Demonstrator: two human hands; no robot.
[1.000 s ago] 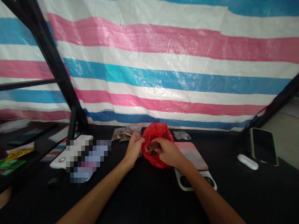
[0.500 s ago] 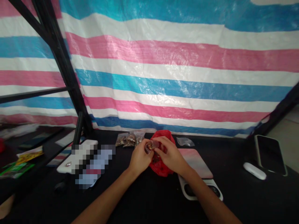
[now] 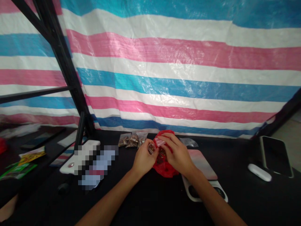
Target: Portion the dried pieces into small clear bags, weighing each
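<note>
My left hand (image 3: 143, 158) and my right hand (image 3: 177, 153) meet above a red plastic bag (image 3: 164, 166) on the black table (image 3: 150, 201). Both pinch a small clear pouch (image 3: 157, 143) between their fingertips, the left at its left edge, the right at its top. The pouch's contents are too small to make out. The red bag lies partly under my right hand and holds dark brown bits.
Several small filled clear pouches (image 3: 131, 140) lie behind my left hand. An empty clear pouch (image 3: 190, 142) lies at the back right. A pink-topped scale (image 3: 204, 172) sits under my right forearm. A phone (image 3: 276, 155) and a white case (image 3: 259, 172) are at far right. A black frame post (image 3: 80, 131) stands at left.
My right hand came out of the red bag and joined the left at a small clear pouch, which both now hold slightly higher. The view shifted a little.
</note>
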